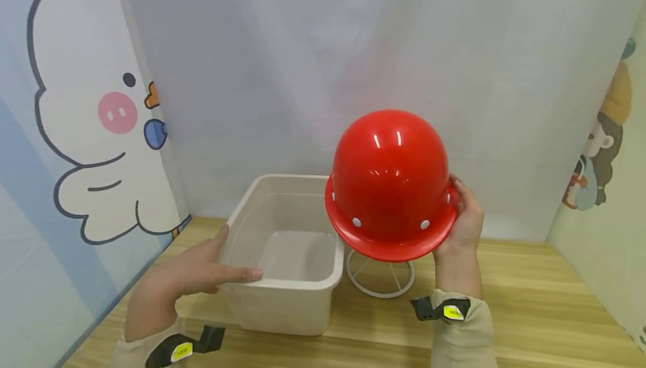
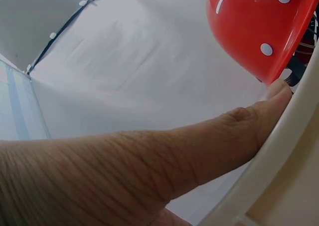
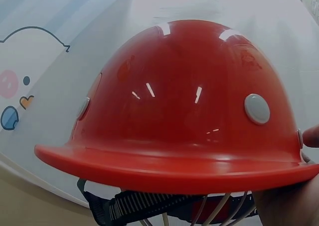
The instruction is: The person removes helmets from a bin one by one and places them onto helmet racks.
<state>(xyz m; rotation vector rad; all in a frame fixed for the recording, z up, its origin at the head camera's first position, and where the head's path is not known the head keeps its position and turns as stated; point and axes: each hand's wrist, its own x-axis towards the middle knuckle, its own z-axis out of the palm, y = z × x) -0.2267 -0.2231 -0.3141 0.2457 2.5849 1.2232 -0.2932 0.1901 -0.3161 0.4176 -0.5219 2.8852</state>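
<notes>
My right hand holds a red hard hat by the right side of its brim, raised above the table. White round rivets dot its shell. In the right wrist view, a black strap and pale cords show beneath the brim. My left hand grips the near left corner of a beige plastic bin, its thumb over the front rim and its other fingers partly hidden at the outer side. The bin's inside looks bare. Below the hat, a white wire ring with thin spokes lies on the table, partly covered.
The bin and ring stand side by side on a wood-grain table. A pale curtain hangs behind. Cartoon-printed panels flank both sides, the left panel close to my left forearm.
</notes>
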